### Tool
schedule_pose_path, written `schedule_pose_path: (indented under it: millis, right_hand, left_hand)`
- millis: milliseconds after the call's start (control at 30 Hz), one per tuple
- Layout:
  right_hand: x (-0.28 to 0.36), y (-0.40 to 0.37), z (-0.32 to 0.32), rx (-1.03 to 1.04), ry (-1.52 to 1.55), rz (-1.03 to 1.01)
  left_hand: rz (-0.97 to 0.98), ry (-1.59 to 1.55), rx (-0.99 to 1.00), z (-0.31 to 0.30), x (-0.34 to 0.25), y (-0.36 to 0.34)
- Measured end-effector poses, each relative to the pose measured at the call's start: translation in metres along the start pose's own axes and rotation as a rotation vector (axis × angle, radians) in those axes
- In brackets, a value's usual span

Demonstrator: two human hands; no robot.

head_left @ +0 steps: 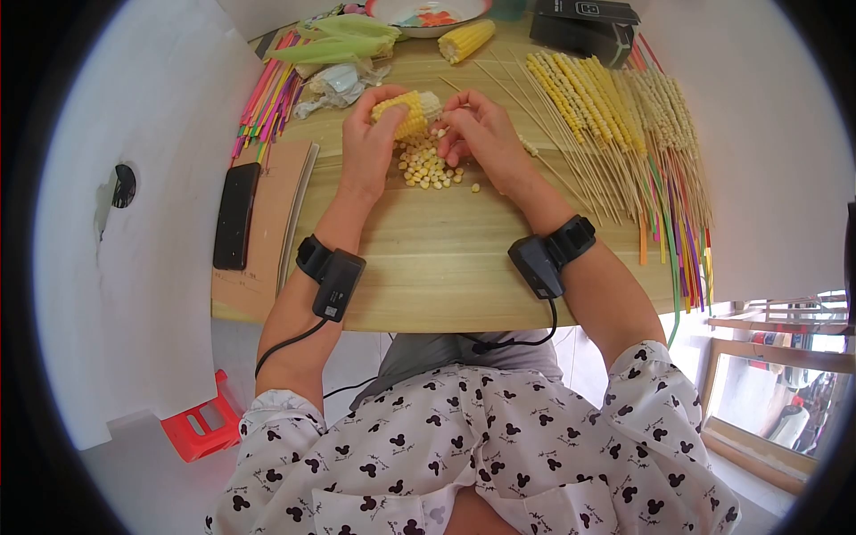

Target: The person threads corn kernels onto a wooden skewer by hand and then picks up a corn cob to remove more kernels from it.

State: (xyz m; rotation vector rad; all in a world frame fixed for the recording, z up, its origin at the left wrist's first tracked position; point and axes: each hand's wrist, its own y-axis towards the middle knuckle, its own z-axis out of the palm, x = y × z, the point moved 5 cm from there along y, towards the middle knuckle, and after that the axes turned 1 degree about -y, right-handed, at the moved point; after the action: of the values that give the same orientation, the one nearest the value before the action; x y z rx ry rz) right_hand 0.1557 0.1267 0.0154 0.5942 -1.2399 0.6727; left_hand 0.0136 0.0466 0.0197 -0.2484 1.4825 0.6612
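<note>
My left hand (367, 138) is wrapped round a yellow corn cob (410, 114), thumb on its near side. The cob's right end is bare and whitish, with kernels gone from it. Close to that end is my right hand (484, 134), thumb and fingers curled together. What they pinch, if anything, is too small to make out. Below both hands lies a pile of loose corn kernels (430, 169) on the wooden table (428, 250). A thin stick with a few pale kernels on its tip (528, 145) lies just right of my right hand.
Sticks threaded with kernels (588, 98) spread at the right, above colored strips (687, 259). At the back are another cob (466, 41), green husks (343, 40), a patterned dish (428, 13) and a black box (584, 31). A phone (236, 216) rests on a notebook (276, 214) at left.
</note>
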Motion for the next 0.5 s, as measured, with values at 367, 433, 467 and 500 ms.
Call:
schedule_pose_path:
  millis: [367,433,467,500]
  right_hand:
    - [0.0039,-0.0008,0.0038,-0.046,-0.159,-0.091]
    - [0.0035,-0.0006,0.0027,-0.040,-0.189,-0.096]
    - [0.0030,-0.0006,0.0022,-0.040,-0.188,-0.095]
    - [0.0028,-0.0005,0.0019,-0.035,-0.176,-0.101]
  left_hand:
    - [-0.046,-0.065,-0.009,0.0009,-0.0014,-0.0021]
    - [-0.040,-0.061,-0.007,0.0015,-0.0020,-0.0027]
    - [-0.043,-0.052,0.011,0.0021,-0.0010,-0.0028]
    - [-0.045,-0.043,0.030,0.0022,0.0007,-0.0025]
